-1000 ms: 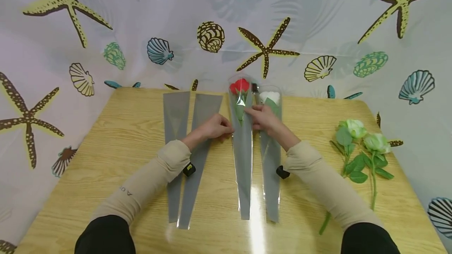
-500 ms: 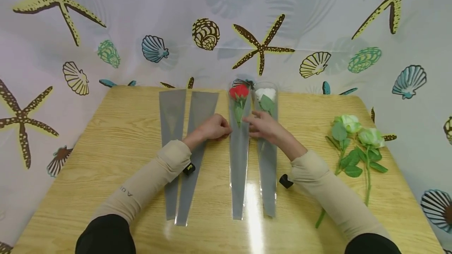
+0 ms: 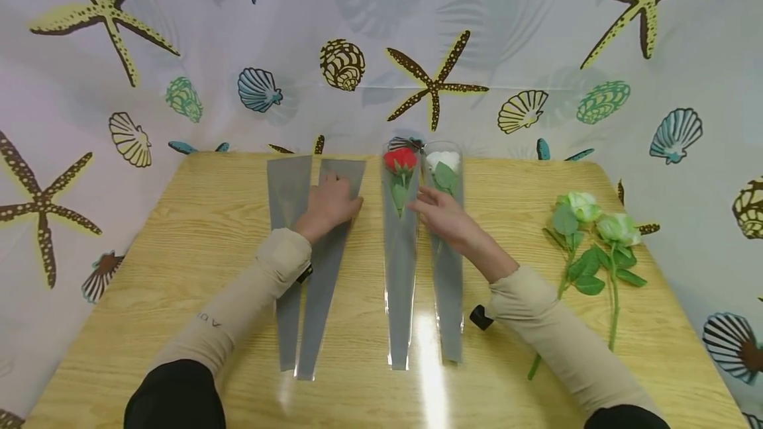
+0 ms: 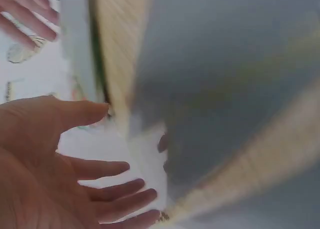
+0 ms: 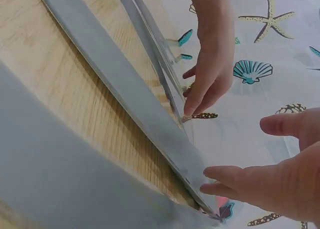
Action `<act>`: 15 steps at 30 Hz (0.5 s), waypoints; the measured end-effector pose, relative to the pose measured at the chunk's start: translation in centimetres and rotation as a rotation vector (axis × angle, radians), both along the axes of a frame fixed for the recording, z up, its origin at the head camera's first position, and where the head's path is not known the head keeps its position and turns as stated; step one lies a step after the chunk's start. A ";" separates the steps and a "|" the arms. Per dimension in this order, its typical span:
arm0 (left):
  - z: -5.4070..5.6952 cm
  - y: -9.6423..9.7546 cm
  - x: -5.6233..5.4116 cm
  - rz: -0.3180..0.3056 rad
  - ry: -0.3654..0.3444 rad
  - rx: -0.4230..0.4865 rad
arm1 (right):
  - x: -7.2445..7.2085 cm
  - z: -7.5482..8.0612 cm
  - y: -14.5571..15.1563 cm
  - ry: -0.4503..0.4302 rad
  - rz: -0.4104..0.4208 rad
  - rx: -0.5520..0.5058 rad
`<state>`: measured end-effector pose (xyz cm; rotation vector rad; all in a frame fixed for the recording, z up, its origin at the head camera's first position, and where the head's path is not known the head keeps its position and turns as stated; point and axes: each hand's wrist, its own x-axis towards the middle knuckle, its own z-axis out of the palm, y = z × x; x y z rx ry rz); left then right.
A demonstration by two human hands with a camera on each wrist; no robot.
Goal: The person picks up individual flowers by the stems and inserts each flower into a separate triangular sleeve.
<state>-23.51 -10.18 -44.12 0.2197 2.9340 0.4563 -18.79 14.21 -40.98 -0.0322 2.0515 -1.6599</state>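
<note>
Two clear-fronted grey flower sleeves lie side by side in the head view. One sleeve (image 3: pixel 399 296) has a red rose (image 3: pixel 401 161) in its wide top, and the other sleeve (image 3: pixel 448 310) has a white rose (image 3: pixel 443 163). My right hand (image 3: pixel 444 216) hovers over these two with its fingers extended, fingertips by the red rose's leaf. Over the upper part of a flowerless grey sleeve (image 3: pixel 322 296) is my left hand (image 3: pixel 330 204). Its fingers are spread and hold nothing in the left wrist view, pointing toward the sleeve's wide end.
Another flowerless grey sleeve (image 3: pixel 290 181) lies along the left side. Two pale green-white roses (image 3: pixel 616 229) with long stems rest on the right of the wooden table (image 3: pixel 208 217). A shell-and-starfish printed cloth (image 3: pixel 381 5) hangs behind the far edge.
My left hand has left the side of the red rose's sleeve and moved left and up, over a flowerless sleeve. My right hand has drawn slightly off the red rose's sleeve.
</note>
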 end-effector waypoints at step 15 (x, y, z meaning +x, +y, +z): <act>-1.1 0.1 -0.4 -0.007 0.146 -0.151 | -0.2 -0.4 -3.1 0.154 -0.086 -0.093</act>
